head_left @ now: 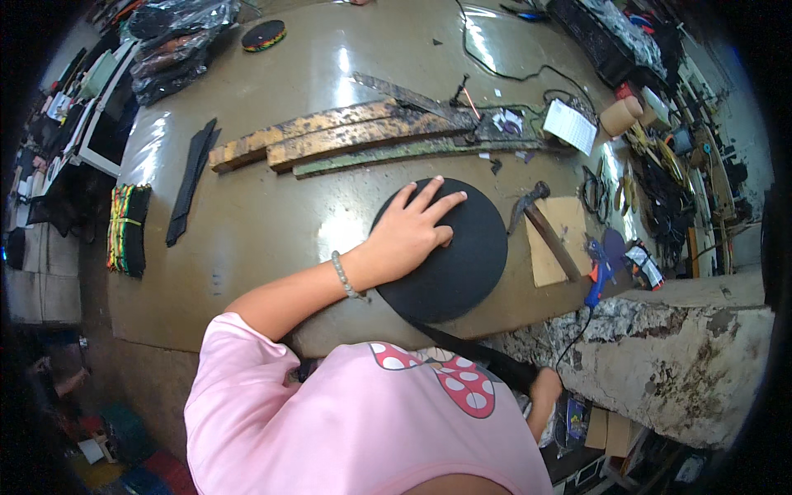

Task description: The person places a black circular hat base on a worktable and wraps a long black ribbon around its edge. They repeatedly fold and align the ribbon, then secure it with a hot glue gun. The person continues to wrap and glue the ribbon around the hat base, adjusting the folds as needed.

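Left hand point(410, 233) lay flat, fingers spread, pinning the black disc point(450, 256) on the worktop point(264, 223), while right hand point(546, 385) gripped its black strap point(487, 359) tight, probably wrapping the edge, needing steady tension.

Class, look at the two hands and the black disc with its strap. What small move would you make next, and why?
Probably pull the black strap gently taut with the right hand. The left hand lies flat on the black disc, pinning it to the table, while the strap runs off the disc's near edge, past the table edge, to the right hand that grips it.
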Available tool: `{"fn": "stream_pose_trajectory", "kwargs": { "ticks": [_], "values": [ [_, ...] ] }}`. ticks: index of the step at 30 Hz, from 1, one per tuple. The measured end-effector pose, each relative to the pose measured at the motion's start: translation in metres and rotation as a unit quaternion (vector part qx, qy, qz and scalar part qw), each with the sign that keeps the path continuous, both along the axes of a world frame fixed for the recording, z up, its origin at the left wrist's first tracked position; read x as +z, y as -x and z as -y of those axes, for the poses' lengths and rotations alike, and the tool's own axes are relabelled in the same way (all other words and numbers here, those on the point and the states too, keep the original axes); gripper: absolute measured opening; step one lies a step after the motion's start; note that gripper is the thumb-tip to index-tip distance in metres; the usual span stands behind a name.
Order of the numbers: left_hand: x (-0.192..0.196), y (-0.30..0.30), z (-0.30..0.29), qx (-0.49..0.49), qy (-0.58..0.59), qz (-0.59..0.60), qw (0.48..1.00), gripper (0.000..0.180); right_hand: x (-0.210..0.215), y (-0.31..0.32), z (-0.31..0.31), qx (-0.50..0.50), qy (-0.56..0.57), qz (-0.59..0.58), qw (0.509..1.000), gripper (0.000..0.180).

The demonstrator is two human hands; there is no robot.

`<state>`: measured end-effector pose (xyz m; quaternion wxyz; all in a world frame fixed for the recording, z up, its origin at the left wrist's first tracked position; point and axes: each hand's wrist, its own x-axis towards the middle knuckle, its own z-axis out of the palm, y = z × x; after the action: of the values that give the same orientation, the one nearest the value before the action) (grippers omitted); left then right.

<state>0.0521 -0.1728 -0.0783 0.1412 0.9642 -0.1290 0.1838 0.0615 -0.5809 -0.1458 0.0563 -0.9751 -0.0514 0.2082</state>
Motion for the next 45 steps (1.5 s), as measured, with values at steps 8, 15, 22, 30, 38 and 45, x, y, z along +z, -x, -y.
{"fn": "stream_pose_trajectory", "kwargs": {
  "ticks": [8, 15, 22, 30, 38, 45],
  "values": [
    [0.040, -0.012, 0.007, -0.135, 0.393, -0.125, 0.901, 0.023, 0.141, -0.051, -0.184, 0.079, -0.613, -0.028, 0.786, 0.087],
    [0.076, -0.004, -0.004, -0.039, 0.460, -0.023, 0.887, 0.031, 0.154, -0.077, -0.285, 0.186, -0.634, -0.154, 0.735, 0.093],
    [0.067, -0.011, -0.049, 0.038, 0.654, -0.084, 0.751, 0.020, 0.139, -0.074, -0.285, 0.131, -0.618, -0.371, 0.681, 0.044],
    [0.047, -0.033, -0.183, 0.195, 0.614, 0.046, 0.764, 0.025, 0.164, -0.153, -0.272, 0.110, -0.475, -0.198, 0.850, 0.021],
    [-0.023, -0.097, -0.226, 0.329, 0.439, 0.040, 0.835, 0.026, 0.182, -0.230, -0.315, 0.196, -0.477, -0.144, 0.844, 0.021],
    [-0.029, -0.100, -0.220, 0.340, 0.467, 0.001, 0.816, 0.031, 0.172, -0.246, -0.311, 0.181, -0.438, -0.151, 0.868, 0.020]
  ]
}}
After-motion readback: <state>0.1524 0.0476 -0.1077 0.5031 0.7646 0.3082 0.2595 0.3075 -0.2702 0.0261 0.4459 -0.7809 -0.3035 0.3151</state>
